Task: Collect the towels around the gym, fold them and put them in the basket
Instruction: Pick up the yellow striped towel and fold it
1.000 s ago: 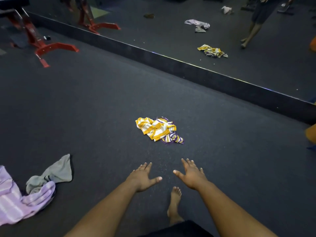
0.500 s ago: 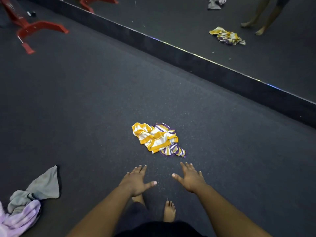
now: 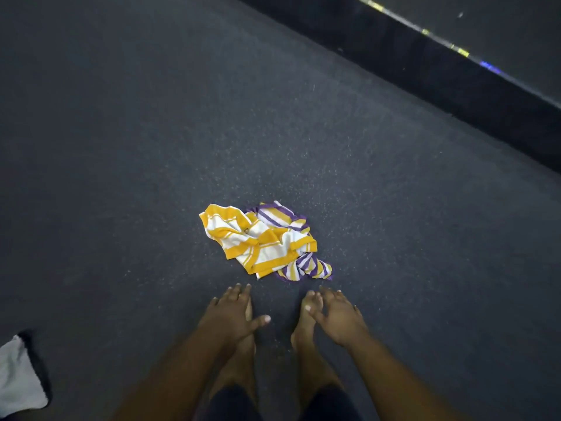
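Observation:
A crumpled yellow-and-white striped towel (image 3: 258, 243) lies on the dark gym floor, tangled with a purple-striped cloth (image 3: 306, 265) at its right side. My left hand (image 3: 232, 314) hovers just short of the towel's near edge, fingers straight and spread, holding nothing. My right hand (image 3: 337, 317) reaches forward beside it, also open and empty, a little below the purple part. Both hands hang above my bare feet. No basket is in view.
A grey towel (image 3: 18, 378) lies at the left edge, partly cut off. A black raised ledge (image 3: 455, 83) under a wall mirror runs diagonally across the upper right. Dark speckled floor (image 3: 121, 147) stretches to the left and beyond the towel.
I have stepped closer and looked further down. The striped towel now lies just ahead of my fingertips, both feet stand under my hands, and the lilac towel and red equipment have left the view.

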### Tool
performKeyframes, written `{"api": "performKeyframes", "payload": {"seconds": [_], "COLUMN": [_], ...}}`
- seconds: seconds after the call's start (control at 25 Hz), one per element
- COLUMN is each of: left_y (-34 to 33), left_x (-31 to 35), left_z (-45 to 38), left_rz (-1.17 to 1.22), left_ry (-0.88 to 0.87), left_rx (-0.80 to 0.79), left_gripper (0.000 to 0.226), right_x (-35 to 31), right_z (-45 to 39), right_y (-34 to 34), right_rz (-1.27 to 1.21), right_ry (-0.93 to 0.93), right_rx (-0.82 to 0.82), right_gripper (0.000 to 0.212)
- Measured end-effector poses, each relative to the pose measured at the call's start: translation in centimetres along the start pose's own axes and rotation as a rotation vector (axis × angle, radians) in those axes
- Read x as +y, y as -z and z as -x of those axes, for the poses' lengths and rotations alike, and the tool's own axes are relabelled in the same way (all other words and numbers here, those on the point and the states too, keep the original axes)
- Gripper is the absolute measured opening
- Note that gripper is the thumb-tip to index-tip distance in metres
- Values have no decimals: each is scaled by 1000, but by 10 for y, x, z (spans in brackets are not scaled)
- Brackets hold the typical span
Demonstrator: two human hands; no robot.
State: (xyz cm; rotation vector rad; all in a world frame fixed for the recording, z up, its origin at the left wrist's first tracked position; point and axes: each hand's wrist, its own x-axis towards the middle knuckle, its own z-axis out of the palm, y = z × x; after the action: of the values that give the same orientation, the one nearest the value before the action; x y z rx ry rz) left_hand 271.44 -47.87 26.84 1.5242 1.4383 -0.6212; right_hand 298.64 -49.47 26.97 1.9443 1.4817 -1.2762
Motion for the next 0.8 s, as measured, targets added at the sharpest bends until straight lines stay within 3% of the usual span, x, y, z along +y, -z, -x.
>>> {"api": "performKeyframes", "payload": {"seconds": [0.28, 0.4, 0.48, 0.56, 0.64, 0.8], "left_y": [-36, -64, -86, -101, -107, -85], "left_x": [-36, -44, -49, -50, -48, -30], "left_z": [-221, -281, -314, -336, -339, -304], "left_rz": [-19, -45, -55, -71, -87, -108], "left_ry": [61, 45, 34, 33, 40, 62], "left_rx": [-46, -101, -141, -193, -216, -265], "left_gripper": [155, 147, 136, 123, 115, 132], "right_x": [41, 62, 76, 86, 89, 78], "right_z": [-269, -357, -403, -432, -437, -384], "right_y": [-36, -50, -62, -75, -84, -77], "right_rz": [141, 128, 139, 150, 148, 98], "right_ry": [-43, -108, -171, -226, -212, -53], "right_rx": [6, 59, 75, 42, 10, 50], "right_gripper": [44, 46, 59, 60, 44, 33]}}
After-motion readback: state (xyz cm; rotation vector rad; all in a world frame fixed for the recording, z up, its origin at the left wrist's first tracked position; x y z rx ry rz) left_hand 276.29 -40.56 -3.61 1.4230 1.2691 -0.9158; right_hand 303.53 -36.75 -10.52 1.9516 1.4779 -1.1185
